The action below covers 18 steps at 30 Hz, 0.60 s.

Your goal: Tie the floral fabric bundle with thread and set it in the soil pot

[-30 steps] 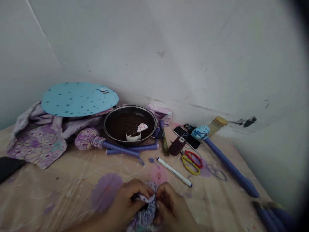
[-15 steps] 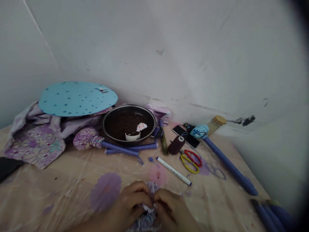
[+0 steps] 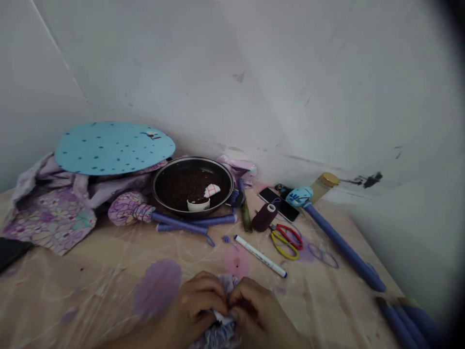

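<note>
A bunched piece of pale purple and white gathered cloth [image 3: 220,333] is at the bottom middle of the view. My left hand [image 3: 199,305] pinches it from the left, with curled fingers. From the right, my right hand [image 3: 252,312] grips the same cloth, its fingertips almost touching those of my left hand. Part of the cloth sticks up between the two hands; its lower part runs toward the bottom edge of the view. Beyond the hands lie a white marker [image 3: 260,256] with blue ends and red-and-yellow-handled scissors [image 3: 285,242].
Behind are a dark pan [image 3: 156,194] holding dark grains and a white cup, a blue dotted oval [image 3: 114,148] on floral fabric [image 3: 58,218], purple-wrapped sticks [image 3: 181,224], a thread cone [image 3: 264,217], a phone [image 3: 288,211], a blue-headed stick [image 3: 341,245] and a jar [image 3: 324,184].
The whole view has shifted slightly. My right hand's knuckles have risen a little around the cloth, and both hands still hold it.
</note>
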### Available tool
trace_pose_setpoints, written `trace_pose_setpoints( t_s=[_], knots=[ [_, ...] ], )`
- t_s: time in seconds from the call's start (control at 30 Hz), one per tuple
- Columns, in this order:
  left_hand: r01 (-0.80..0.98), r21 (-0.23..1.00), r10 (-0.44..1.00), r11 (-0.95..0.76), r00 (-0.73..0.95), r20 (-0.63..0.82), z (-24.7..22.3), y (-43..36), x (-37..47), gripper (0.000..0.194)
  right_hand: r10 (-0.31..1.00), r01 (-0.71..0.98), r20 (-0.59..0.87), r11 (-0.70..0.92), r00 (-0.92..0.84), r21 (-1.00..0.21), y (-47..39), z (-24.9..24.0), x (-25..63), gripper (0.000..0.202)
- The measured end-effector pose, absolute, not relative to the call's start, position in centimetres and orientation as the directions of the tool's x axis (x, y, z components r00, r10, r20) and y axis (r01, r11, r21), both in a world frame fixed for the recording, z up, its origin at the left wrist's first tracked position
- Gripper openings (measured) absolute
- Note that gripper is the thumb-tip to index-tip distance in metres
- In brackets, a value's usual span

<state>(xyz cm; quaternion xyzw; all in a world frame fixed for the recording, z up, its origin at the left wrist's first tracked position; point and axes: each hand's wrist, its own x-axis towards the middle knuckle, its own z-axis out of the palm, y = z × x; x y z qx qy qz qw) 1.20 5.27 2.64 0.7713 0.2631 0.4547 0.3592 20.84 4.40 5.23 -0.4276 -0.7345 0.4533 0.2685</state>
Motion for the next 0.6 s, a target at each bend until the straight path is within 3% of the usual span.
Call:
trace_pose_setpoints(
  t_s=[0.1, 0.23, 0.33, 0.43, 0.5, 0.6],
  knots=[
    [0.061, 0.773, 0.712, -0.631, 0.442, 0.546, 2.7, 5.4, 1.2, 0.019, 0.872, 0.306, -0.027, 0.142, -0.489, -0.941, 4.3, 5.3, 20.9, 0.011],
    [0.041, 0.812, 0.73, -0.583, 0.465, 0.501, 2.9, 5.4, 1.2, 0.02, 0.941, 0.21, 0.081, 0.156, -0.327, -0.965, 4.2, 5.9, 21.1, 0.019],
    [0.038, 0.851, 0.763, -0.524, 0.466, 0.449, 3.1, 5.4, 1.2, 0.019, 0.977, -0.021, -0.01, -0.014, -0.213, -1.0, 4.4, 6.4, 21.4, 0.026],
    [0.052, 0.884, 0.798, -0.464, 0.456, 0.393, 3.1, 5.4, 1.1, 0.015, 0.985, -0.293, -0.128, -0.158, -0.119, -0.943, 5.0, 6.6, 21.8, 0.029],
    [0.038, 0.894, 0.805, -0.446, 0.453, 0.382, 3.0, 5.5, 1.1, 0.015, 0.989, -0.399, -0.145, -0.149, -0.042, -0.905, 5.4, 6.7, 21.9, 0.029],
    [0.021, 0.912, 0.818, -0.41, 0.45, 0.357, 3.0, 5.7, 1.2, 0.019, 0.998, -0.412, -0.039, -0.013, 0.054, -0.911, 5.4, 6.7, 22.0, 0.026]
  ],
)
